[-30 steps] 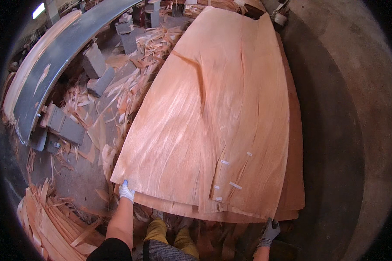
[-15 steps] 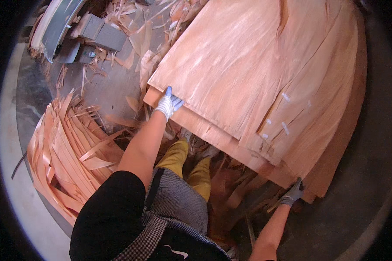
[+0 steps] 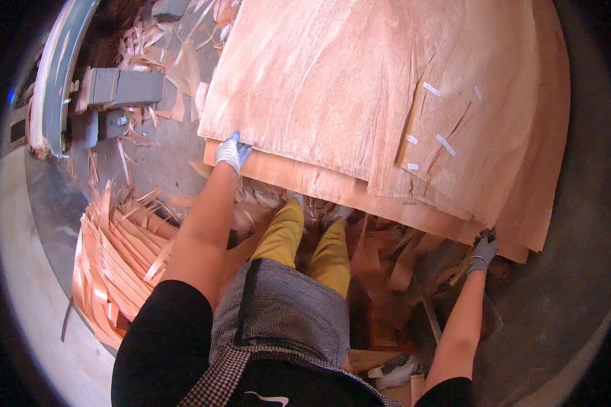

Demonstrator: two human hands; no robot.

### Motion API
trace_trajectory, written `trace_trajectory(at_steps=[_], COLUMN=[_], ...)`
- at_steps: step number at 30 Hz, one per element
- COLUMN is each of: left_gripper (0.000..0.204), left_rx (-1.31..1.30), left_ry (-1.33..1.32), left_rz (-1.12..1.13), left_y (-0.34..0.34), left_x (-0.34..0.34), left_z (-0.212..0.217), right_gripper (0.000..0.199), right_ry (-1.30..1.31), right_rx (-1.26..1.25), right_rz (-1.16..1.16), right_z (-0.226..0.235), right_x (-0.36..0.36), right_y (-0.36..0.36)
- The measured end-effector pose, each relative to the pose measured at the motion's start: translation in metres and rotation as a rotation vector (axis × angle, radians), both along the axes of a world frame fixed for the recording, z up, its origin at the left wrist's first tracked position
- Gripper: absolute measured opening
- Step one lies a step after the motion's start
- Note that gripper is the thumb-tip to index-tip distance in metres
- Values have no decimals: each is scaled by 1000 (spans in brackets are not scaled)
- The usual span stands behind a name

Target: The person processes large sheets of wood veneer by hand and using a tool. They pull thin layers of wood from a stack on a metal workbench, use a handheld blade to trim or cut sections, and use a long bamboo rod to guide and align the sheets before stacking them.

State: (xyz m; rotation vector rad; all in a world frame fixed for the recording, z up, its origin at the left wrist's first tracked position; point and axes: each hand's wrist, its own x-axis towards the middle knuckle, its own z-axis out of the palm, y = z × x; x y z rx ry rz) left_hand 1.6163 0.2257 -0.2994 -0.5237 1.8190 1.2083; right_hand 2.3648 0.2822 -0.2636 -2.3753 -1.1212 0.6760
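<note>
The white-and-blue-gloved left hand (image 3: pixel 231 154) gripped the near edge of a broad, thin, pinkish-brown wooden sheet (image 3: pixel 305 88) toward its left corner; the grey-gloved right hand (image 3: pixel 483 252) appeared closed on its near right corner. The sheet lay atop similar layers (image 3: pixel 332 187). The step seemed to be two-handed handling, calling next for even tension across its splits. Near left lay loose reddish wood strips (image 3: pixel 125 261).

No legible lettering appears on the white strips (image 3: pixel 445 144) dotting a wood sheet (image 3: pixel 305 88); a curved white logo (image 3: pixel 267 399) marks the person's black shirt (image 3: pixel 163 342).
</note>
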Motion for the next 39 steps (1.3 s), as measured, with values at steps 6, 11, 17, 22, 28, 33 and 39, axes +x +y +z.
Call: trace_trajectory(at_steps=[6,11,17,22,28,33,39], left_gripper=[28,22,51,72,30,41,49], left_rx=[46,121,83,-92,102,313,-149], left_ry=[-15,-104,-263,-53,57,940,990], left_rz=[93,57,-5,-289,-996,-2007,-2215], left_y=[-5,-6,-13,-25,11,56,61], left_x=[-10,-17,-35,-16,117,221,283], left_z=[-29,-30,-44,-3,64,61,64], right_gripper=[26,34,49,65,49,40,40], right_ry=[268,212,578,-392,-214,84,247], right_rx=[125,-63,122,-782,-1139,-1042,-387], right_rz=[-154,-113,-370,261,547,649,207], right_z=[-11,-3,19,30,-12,-48,2], right_x=[-20,-22,-34,-36,-5,-21,-112], right_y=[2,6,0,-77,-244,-230,-80])
